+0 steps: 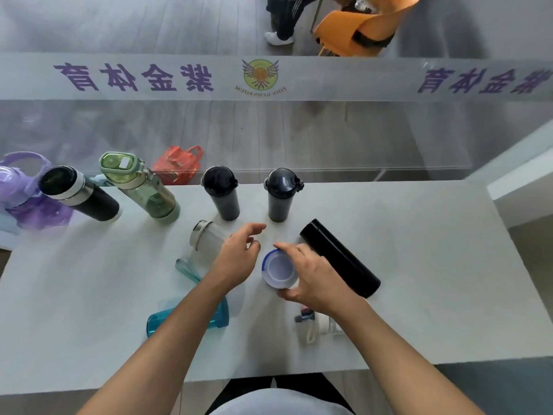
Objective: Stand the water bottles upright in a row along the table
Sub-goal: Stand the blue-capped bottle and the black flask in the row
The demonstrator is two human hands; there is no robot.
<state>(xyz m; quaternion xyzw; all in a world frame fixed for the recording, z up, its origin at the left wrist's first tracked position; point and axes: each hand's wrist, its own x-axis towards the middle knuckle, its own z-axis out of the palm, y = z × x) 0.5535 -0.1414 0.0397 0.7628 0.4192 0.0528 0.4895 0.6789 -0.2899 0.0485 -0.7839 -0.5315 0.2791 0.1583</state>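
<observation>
Along the far edge of the white table (419, 265) stand a purple bottle (21, 193), a black flask (79, 194), a green bottle (140, 187) and two dark tumblers (223, 196) (281, 196). My right hand (314, 280) grips a white bottle with a blue rim (278, 269), seen end-on. My left hand (239, 256) hovers just left of it, fingers apart, holding nothing. Lying flat are a clear bottle (206, 239), a teal bottle (215, 319) under my left forearm, a long black flask (341, 257) and a small white bottle (317, 324).
A glass partition with purple lettering (134, 77) rises behind the table's far edge. Beyond it are a red bag (176, 164), an orange chair (359, 25) and a person's legs (282, 22). Bare tabletop lies at the right and front left.
</observation>
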